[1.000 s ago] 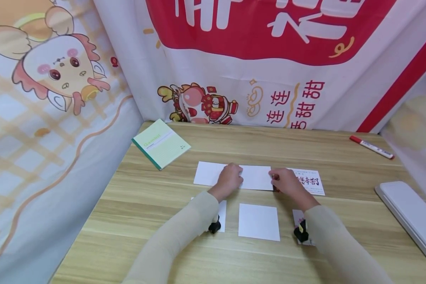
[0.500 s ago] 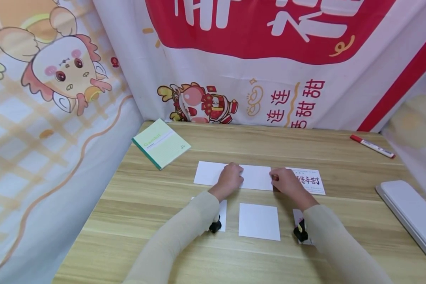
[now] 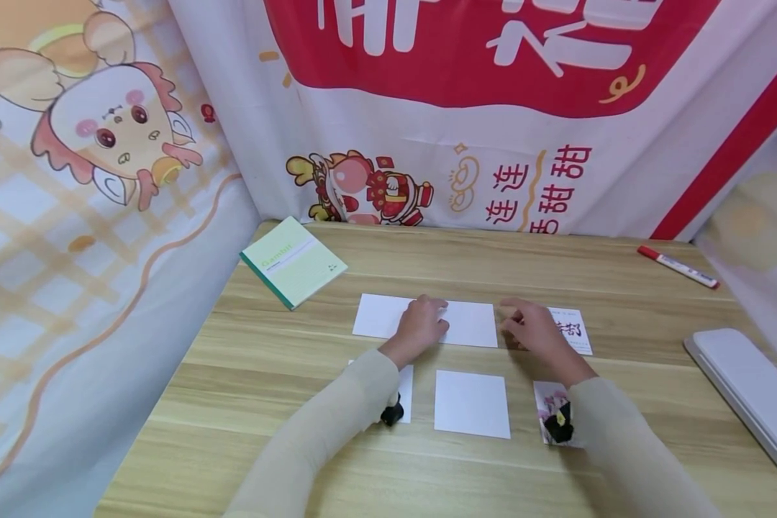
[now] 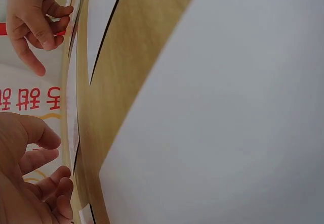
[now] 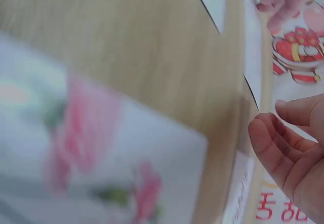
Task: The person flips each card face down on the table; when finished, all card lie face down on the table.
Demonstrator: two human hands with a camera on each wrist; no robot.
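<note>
A plain white card [image 3: 471,324] lies flat in the upper row in the head view, between both hands. My left hand [image 3: 421,325] rests over its left end, where it meets another white card [image 3: 377,315]; in the left wrist view the thumb and fingers of this left hand [image 4: 33,171] look relaxed and bent. Just past the white card's right edge is my right hand [image 3: 536,332]. Its thumb stands apart from the loosely curved fingers, and nothing shows between them in the right wrist view. It partly covers a card with dark writing [image 3: 573,331].
Nearer the body lie a white square card [image 3: 472,404], a partly covered white card [image 3: 406,392] and a card with pink flowers [image 3: 547,397]. A green notebook [image 3: 294,262] is at back left. A red-capped marker [image 3: 678,267] and white case [image 3: 747,396] are at right.
The right hand has let go at the white card's right edge, moved slightly right and spread its thumb and fingers. The left hand's fingers have loosened and extended a little. The cards look unmoved.
</note>
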